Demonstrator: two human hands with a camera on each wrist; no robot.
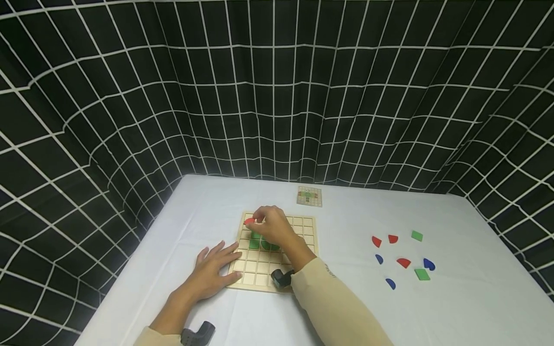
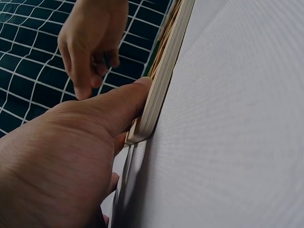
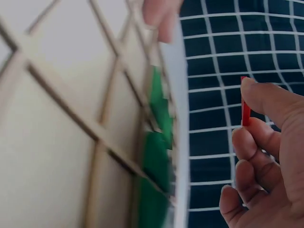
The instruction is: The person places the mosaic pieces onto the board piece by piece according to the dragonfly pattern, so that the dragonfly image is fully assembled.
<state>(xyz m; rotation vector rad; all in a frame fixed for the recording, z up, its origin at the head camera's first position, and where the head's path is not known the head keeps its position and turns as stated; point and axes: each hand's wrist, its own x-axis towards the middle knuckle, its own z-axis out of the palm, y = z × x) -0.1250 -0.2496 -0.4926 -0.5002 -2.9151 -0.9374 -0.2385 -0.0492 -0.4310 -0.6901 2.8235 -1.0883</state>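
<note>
My right hand [image 1: 275, 226] pinches a thin red tile [image 3: 245, 102] between thumb and index finger, over the far left part of a wooden grid board [image 1: 248, 278]. In the right wrist view the tile shows edge-on, raised off the board. With spread fingers, my left hand [image 1: 208, 275] rests at the board's left edge, its fingertips on the rim. Several green tiles [image 1: 254, 243] sit in the board's cells below my right hand, which partly hides them. In the left wrist view, the left thumb [image 2: 118, 102] lies along the board's side.
A small card with a printed grid pattern [image 1: 309, 197] lies beyond the board. To the right, red tiles [image 1: 404, 263], blue tiles [image 1: 390, 283] and green tiles [image 1: 421, 274] are scattered on the white tablecloth [image 1: 346, 307]. A black curtain with white grid lines [image 1: 285, 96] hangs behind the table.
</note>
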